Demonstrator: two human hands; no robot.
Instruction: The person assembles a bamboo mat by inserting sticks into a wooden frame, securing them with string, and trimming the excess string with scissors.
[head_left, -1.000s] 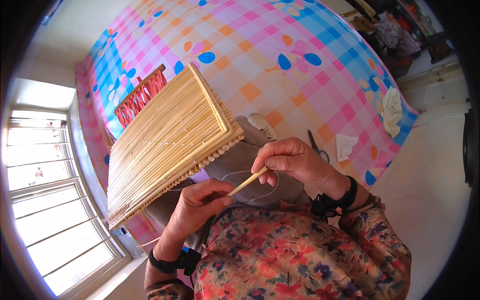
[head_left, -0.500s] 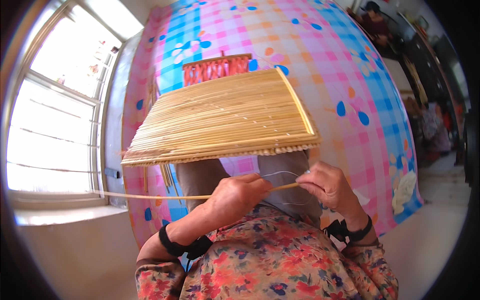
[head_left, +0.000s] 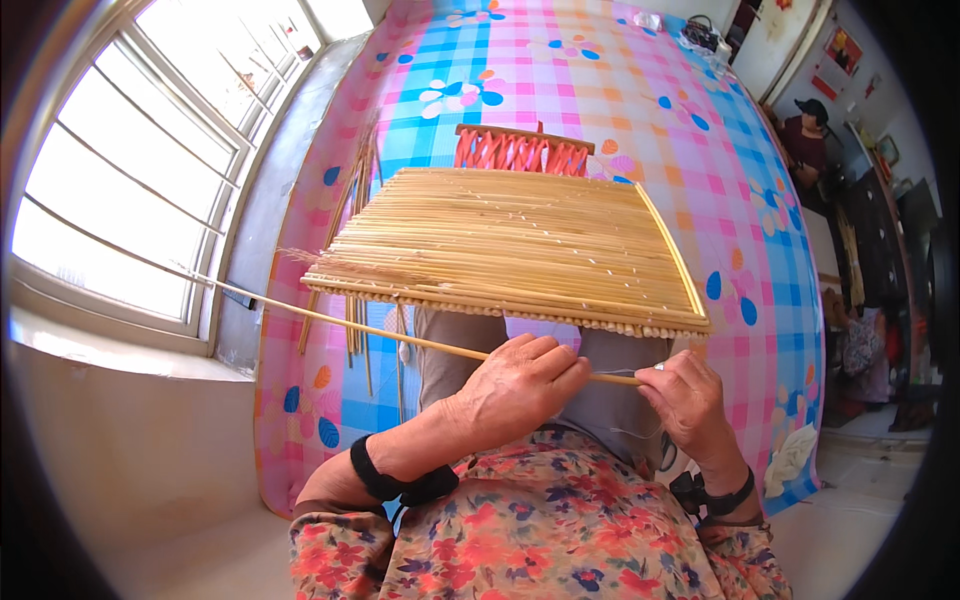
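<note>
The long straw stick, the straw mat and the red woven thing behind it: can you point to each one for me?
long straw stick (head_left: 330, 321), head view, on its bare middle left of the hands.
straw mat (head_left: 510, 240), head view, on the middle of its top.
red woven thing (head_left: 520, 153), head view, on its criss-cross front.

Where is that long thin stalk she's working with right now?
The long stalk lies across the head view just below the near edge of the woven straw mat, gripped by the left hand and right hand, its free end pointing left toward the window.
</note>
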